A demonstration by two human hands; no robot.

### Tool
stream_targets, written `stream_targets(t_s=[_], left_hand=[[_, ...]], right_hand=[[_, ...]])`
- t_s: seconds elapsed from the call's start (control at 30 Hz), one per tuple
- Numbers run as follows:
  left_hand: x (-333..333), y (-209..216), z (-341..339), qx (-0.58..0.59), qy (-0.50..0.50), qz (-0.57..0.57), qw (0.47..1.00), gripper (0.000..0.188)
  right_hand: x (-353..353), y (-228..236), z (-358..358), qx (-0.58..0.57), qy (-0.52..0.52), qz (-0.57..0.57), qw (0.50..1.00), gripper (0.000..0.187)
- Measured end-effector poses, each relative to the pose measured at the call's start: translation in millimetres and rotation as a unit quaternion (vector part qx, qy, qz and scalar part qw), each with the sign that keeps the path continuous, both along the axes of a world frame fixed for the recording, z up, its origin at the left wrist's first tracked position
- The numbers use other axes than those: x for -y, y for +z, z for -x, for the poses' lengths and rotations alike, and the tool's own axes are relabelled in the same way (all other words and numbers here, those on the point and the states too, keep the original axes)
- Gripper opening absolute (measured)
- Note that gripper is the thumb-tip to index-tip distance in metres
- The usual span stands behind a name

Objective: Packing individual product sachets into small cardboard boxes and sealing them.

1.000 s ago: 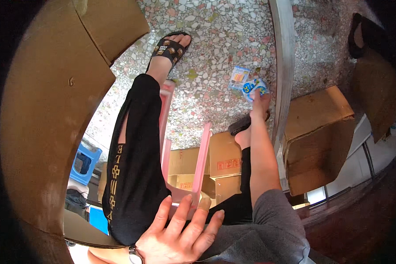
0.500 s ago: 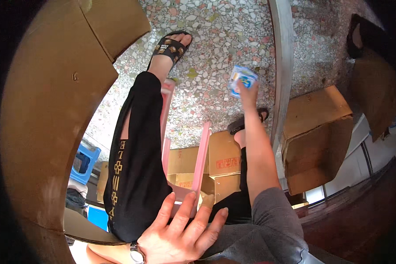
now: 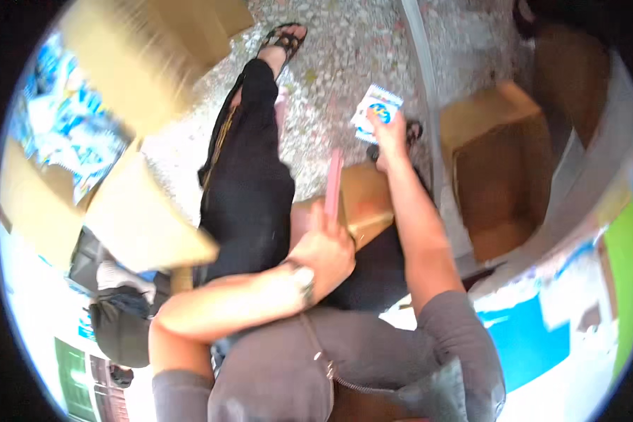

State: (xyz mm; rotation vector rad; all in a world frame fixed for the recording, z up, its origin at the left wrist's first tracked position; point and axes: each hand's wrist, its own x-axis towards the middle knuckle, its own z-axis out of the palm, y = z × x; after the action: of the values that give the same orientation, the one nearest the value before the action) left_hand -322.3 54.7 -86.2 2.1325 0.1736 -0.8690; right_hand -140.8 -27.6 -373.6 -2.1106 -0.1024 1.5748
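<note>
My right hand is closed on a small white-and-blue plastic packet, held out over the speckled floor near my right foot. My left hand lies between my thighs against a pink plastic stool, whose leg rises beyond the fingers. Blur and the turn of the hand hide most of its fingers, so I cannot make out whether they grip the stool. A watch is on that wrist.
At the far left, an open cardboard box holds many blue-and-white packets; its flap reaches toward my left leg. Another open carton stands right, past a grey strip on the floor. A brown carton sits between my legs.
My view has swung left, bringing the packets in the left box into sight. My left hand, spread out before, has turned and drawn its fingers in by the stool. My right hand still holds the packet.
</note>
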Motion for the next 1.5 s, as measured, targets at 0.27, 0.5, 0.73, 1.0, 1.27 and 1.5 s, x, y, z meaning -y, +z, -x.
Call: stream_targets(t_s=[0.27, 0.5, 0.73, 1.0, 1.27, 1.5], left_hand=[[100, -33, -2, -0.047, -0.191, -0.043, 0.980, 0.059], [43, -104, -24, 0.162, -0.169, -0.009, 0.972, 0.118], [68, -124, -53, 0.083, -0.291, 0.009, 0.953, 0.123], [58, -152, -144, -0.178, -0.300, 0.086, 0.933, 0.129], [42, -101, -219, -0.240, -0.358, 0.037, 0.901, 0.136], [47, -89, -218, -0.109, -0.420, -0.026, 0.901, 0.110]], right_hand=[[85, 252, -30, 0.037, -0.081, -0.118, 0.989, 0.022], [113, 323, 19, -0.046, -0.121, -0.208, 0.970, 0.029], [77, 341, -35, 0.019, 0.176, -0.381, 0.907, 0.036], [161, 492, -149, 0.221, 0.130, -0.200, 0.946, 0.032], [163, 457, -203, 0.516, 0.229, -0.145, 0.813, 0.025], [162, 423, -225, 0.597, 0.234, -0.127, 0.756, 0.038]])
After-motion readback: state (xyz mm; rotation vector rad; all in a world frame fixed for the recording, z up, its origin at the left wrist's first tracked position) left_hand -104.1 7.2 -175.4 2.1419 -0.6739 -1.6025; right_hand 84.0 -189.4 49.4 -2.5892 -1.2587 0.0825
